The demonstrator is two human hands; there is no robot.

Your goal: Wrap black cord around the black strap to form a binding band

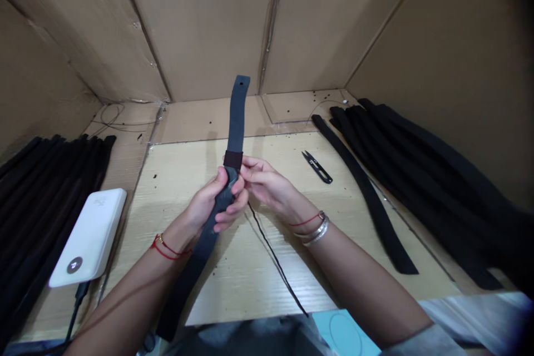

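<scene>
A long dark strap [237,122] stands tilted up in front of me, with a small hole near its top end. Around it sits a dark brown band [233,159]. My left hand [227,197] is wrapped about the strap just below that band. The fingers of my right hand [265,181] are pinched at the band's right edge; what lies between the fingertips is hidden. On the table to the right lie black thread snips [317,167], apart from both hands.
Black strips are piled at the right [409,178] and at the left [54,183], with one single strip [367,194] beside the right pile. A white power bank [89,236] with a cable rests at left. Cardboard walls [212,28] enclose the table. A dark cord [273,256] runs toward me.
</scene>
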